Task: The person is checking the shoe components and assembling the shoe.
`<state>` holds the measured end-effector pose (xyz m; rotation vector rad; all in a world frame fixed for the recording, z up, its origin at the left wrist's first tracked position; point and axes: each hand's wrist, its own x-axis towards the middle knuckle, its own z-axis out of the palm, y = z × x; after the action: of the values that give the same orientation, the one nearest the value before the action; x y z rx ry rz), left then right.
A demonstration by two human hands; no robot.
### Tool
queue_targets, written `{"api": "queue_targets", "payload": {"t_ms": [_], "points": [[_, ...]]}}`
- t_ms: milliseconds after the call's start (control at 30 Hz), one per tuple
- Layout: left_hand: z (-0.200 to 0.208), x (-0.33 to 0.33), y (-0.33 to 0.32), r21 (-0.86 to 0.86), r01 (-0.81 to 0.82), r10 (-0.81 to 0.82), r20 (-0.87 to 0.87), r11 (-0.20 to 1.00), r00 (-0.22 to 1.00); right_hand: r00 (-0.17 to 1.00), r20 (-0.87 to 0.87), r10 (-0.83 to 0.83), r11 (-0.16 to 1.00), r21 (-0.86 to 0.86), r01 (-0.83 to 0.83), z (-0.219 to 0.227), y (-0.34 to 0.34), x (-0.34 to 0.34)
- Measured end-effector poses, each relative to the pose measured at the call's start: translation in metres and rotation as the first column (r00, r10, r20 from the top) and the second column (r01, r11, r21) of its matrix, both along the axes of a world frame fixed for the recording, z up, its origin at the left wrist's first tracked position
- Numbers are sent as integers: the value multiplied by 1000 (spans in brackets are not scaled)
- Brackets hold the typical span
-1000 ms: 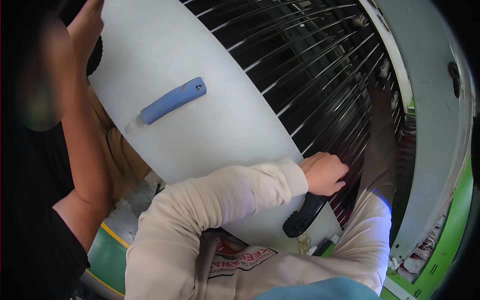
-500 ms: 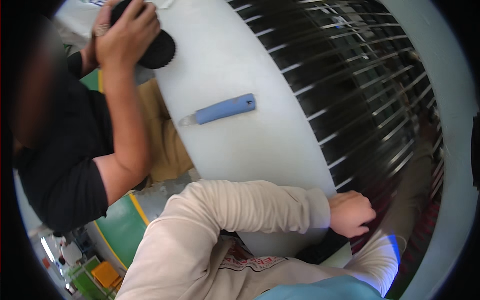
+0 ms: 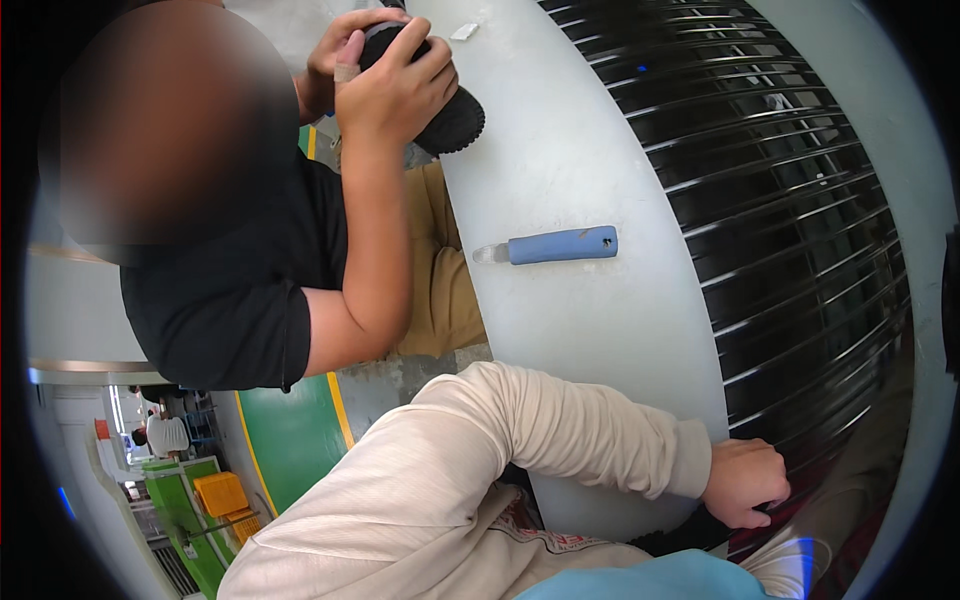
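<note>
My left hand (image 3: pixel 748 482), at the end of a beige sleeve, is over the near edge of a dark slatted surface with shiny bars (image 3: pixel 780 250). Its fingers are curled under; whatever they hold, if anything, is hidden. Below the wrist, a dark object (image 3: pixel 690 530) shows partly, too covered to name. My right forearm (image 3: pixel 800 565) reaches into the shade at the lower right, and its hand cannot be seen. A blue-handled tool with a pale, translucent tip (image 3: pixel 563 246) lies on the white tabletop (image 3: pixel 600 330), apart from my hands.
At the far left, a person in a black shirt (image 3: pixel 230 300) holds a black shoe (image 3: pixel 450 125) with a ridged sole in both hands. A small white piece (image 3: pixel 464 32) lies on the far tabletop. A pale curved frame (image 3: pixel 890 130) borders the bars. Yellow crates (image 3: pixel 222 496) stand lower left.
The whole view has shifted, so the table, the tool and the person appear farther right. My left hand stays curled at the bars. The person keeps hold of the shoe.
</note>
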<state>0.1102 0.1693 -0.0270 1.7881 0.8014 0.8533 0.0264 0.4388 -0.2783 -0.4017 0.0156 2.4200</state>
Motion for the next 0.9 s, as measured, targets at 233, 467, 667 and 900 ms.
{"api": "queue_targets", "payload": {"t_ms": [233,467,667,900], "points": [[2,-3,1,-12,-5,5,-8,1000,1000,970,216,-111,982,171,75,17,-15,21],[-8,-6,10,22,-1,-1,79,1000,997,758,510,-407,896,386,221,65,-53,154],[-16,-14,18,19,83,-85,123,996,989,376,572,-728,684,644,344,184,-127,269],[17,-48,-1,-209,54,50,459,976,887,34,556,-830,547,802,241,291,-281,248]]}}
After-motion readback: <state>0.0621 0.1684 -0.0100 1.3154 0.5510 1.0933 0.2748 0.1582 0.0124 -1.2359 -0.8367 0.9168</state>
